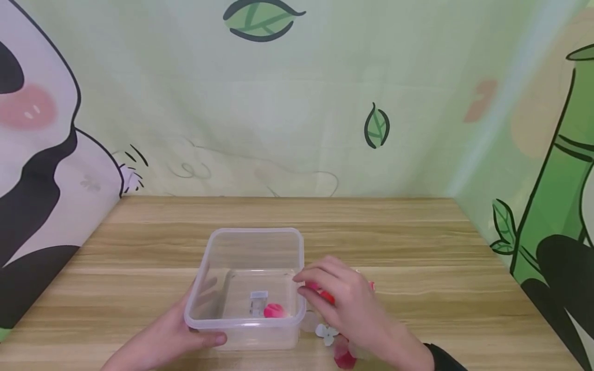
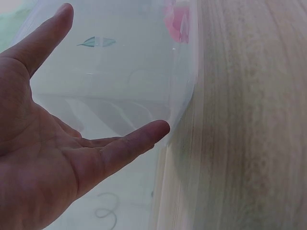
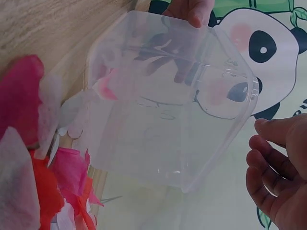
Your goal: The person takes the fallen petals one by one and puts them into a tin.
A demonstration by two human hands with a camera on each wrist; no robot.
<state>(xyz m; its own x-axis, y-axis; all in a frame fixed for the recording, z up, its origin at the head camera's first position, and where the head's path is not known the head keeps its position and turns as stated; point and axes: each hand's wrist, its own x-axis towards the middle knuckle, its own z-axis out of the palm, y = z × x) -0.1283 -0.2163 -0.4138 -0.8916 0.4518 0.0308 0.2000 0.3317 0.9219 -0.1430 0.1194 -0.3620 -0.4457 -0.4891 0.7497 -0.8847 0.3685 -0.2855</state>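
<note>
A clear plastic container [image 1: 246, 323] stands on the table, with a pink petal [image 1: 274, 310] at its bottom. My left hand [image 1: 178, 330] holds the container's left side, thumb along the front and fingers spread behind the wall, as the right wrist view shows through the plastic. By the right rim is my right hand [image 1: 345, 296], its fingers loosely bent and thumb near the index finger. Nothing shows between those fingertips. Under and beside the right hand lie artificial petals: red and pink ones [image 3: 69, 170], a white four-petalled flower [image 1: 327, 334] and a dark pink petal [image 1: 345, 358].
The wooden table [image 1: 394, 232] runs back to a cloth backdrop [image 1: 297, 103] printed with leaves, a panda and bamboo. Cloth also borders the table at left and right. A small pale rectangular mark [image 1: 259, 295] shows at the container's bottom.
</note>
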